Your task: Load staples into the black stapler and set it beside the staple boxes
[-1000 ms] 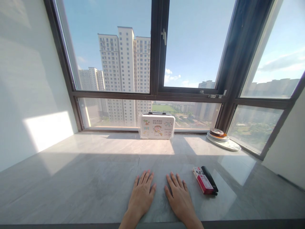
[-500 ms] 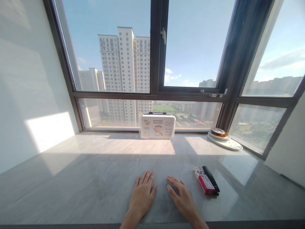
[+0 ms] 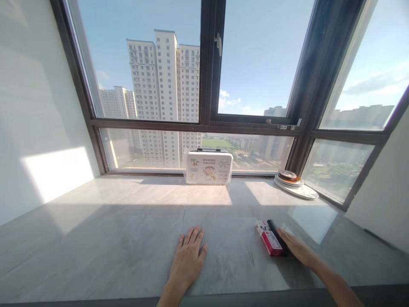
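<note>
My left hand point(image 3: 188, 259) lies flat on the grey marble-look surface point(image 3: 105, 251), fingers stretched out and nothing in it. At the right, a slim black stapler point(image 3: 276, 236) lies alongside a small red-and-white box point(image 3: 269, 239). My right hand point(image 3: 295, 246) is at the stapler's right side, its visible fingers extended and their tips at or against the black body. The thumb and the undersides of the fingers are hidden, and no firm grip shows.
A white carry case point(image 3: 208, 169) with cartoon prints and a black handle stands against the window. A stack of plates point(image 3: 289, 181) sits in the back right corner, with a larger oval plate point(image 3: 308, 192) beneath. A white wall point(image 3: 41, 128) bounds the left side.
My right hand has moved right, from the surface near my left hand to the stapler. My left hand stays flat in place. The view has shifted slightly.
</note>
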`<state>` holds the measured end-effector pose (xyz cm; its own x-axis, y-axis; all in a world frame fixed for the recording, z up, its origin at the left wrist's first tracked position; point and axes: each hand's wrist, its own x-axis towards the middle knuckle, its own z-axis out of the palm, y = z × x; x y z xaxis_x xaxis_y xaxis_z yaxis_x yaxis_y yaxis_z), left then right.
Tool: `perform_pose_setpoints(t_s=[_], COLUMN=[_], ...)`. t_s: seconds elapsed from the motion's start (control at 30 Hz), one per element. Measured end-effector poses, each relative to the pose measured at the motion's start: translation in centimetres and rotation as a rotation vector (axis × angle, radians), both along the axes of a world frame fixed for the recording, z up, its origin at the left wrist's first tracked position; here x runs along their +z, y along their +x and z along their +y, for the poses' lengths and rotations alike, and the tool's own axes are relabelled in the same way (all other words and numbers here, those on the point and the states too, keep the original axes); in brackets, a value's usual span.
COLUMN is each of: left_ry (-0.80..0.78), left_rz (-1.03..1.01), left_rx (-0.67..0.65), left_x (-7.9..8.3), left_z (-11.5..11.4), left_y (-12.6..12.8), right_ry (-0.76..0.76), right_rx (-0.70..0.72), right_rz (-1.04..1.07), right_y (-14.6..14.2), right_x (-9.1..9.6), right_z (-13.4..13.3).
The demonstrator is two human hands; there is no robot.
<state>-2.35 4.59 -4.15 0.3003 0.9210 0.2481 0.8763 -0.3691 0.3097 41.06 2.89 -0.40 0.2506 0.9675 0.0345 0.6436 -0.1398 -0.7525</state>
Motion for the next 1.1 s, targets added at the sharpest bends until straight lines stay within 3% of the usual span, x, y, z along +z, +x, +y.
perform_pose_setpoints(t_s=[0.1, 0.23, 0.53, 0.67, 0.83, 0.97, 1.1], left_ry=[0.002, 0.016, 0.007, 0.009, 0.034, 0.098, 0.087], left_rz=[-0.007, -0.048, -0.462, -0.543, -0.575, -0.438, -0.301], left_rx=[0.001, -0.001, 0.096, 0.164, 0.237, 0.382, 0.442], left_x=[-0.1, -0.1, 0.7, 1.3, 2.3, 2.9, 3.3], left_z=[0.1, 0.1, -0.1, -0.3, -1.2, -2.6, -3.6], left_y=[0.0, 0.1, -0.5, -1.4, -1.0, 1.3, 2.6], right_ry=[-0.049, -0.035, 0.022, 0.064, 0.089, 0.107, 0.112], right_rx=[0.105, 0.228, 0.324, 0.329, 0.227, 0.103, 0.083], right_rz=[-0.035, -0.077, -0.087, -0.071, 0.008, 0.032, 0.035], right_y=[-1.3, -5.6, -21.5, -25.8, -24.5, -21.4, -20.0], right_x=[-1.0, -1.1, -1.5, -1.5, -1.5, -2.1, -2.5], right_z=[0.2, 0.3, 1.7, 1.5, 0.3, -0.9, -1.7])
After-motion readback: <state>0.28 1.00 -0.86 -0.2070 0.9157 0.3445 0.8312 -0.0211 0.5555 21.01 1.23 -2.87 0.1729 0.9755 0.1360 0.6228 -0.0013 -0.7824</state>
